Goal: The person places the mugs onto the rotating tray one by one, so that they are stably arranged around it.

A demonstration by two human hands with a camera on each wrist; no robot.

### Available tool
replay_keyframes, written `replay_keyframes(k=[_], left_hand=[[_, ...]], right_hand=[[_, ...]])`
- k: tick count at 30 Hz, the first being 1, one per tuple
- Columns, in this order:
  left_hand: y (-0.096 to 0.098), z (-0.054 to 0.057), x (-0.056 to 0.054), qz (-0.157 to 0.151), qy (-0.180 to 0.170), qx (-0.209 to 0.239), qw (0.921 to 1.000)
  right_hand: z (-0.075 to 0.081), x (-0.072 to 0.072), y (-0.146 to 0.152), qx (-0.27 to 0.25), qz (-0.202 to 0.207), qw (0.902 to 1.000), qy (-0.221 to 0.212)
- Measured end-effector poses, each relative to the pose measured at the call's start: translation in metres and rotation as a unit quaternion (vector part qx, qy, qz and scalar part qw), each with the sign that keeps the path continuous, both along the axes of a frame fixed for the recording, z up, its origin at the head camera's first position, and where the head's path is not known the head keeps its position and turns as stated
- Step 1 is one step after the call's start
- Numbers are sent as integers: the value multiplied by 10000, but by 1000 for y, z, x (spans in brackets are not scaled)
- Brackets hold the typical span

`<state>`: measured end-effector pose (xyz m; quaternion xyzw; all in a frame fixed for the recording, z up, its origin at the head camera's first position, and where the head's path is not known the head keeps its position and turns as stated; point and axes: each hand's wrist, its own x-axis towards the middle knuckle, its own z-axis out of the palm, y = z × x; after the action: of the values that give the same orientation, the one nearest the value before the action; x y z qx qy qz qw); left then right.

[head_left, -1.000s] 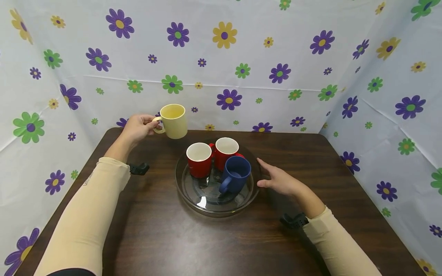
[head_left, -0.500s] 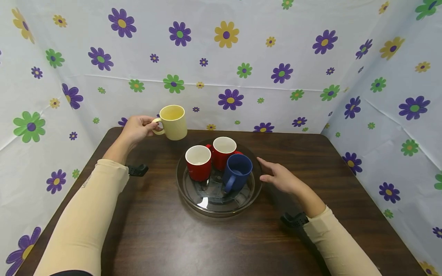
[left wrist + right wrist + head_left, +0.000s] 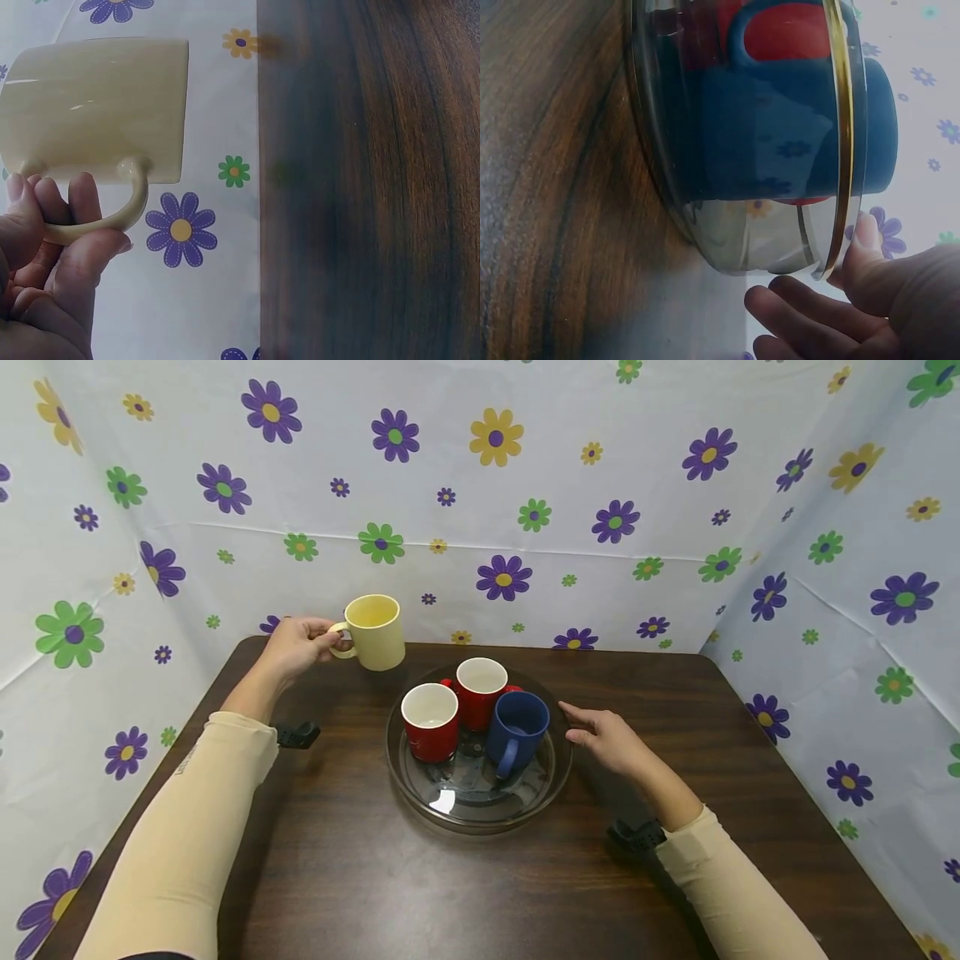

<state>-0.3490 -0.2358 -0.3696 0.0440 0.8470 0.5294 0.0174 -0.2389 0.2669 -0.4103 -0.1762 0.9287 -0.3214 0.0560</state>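
My left hand (image 3: 298,647) pinches the handle of a pale yellow mug (image 3: 378,647), held upright above the table's back edge. In the left wrist view the thumb and fingers close round the handle of this mug (image 3: 97,112). A round clear-walled turntable tray (image 3: 431,806) stands on the table, bearing two red mugs with white insides, one nearer (image 3: 432,735) and one behind (image 3: 476,706), and a blue mug (image 3: 517,727). My right hand (image 3: 611,739) touches the tray's right rim with extended fingers and thumb; the right wrist view shows the thumb (image 3: 866,255) against the rim.
The dark wood table (image 3: 337,860) has flower-patterned white sheeting (image 3: 450,460) hanging behind it and on both sides. Dark wrist cameras are strapped to both forearms.
The tray has turned counterclockwise: the nearer red mug came forward, the back one shifted left, the blue one moved right and slightly back. The yellow mug has sunk a little.
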Motion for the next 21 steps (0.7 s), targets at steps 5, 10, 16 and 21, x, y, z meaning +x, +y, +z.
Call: replay_keyframes(k=[5,10,16,21], left_hand=[[-2,-2,1,24,24,-2,10000],[-2,-2,3,18,-36,45,10000],[-4,-5,3,17,52,70,10000],[-4,-7,3,56,26,-21,10000]], right_hand=[[1,2,-3,18,-173,9998,132],[3,7,-8,220,-307,9981,492],[6,12,-25,22,-388,9916,1231],[4,12,-39,-116,-118,9945,1034]])
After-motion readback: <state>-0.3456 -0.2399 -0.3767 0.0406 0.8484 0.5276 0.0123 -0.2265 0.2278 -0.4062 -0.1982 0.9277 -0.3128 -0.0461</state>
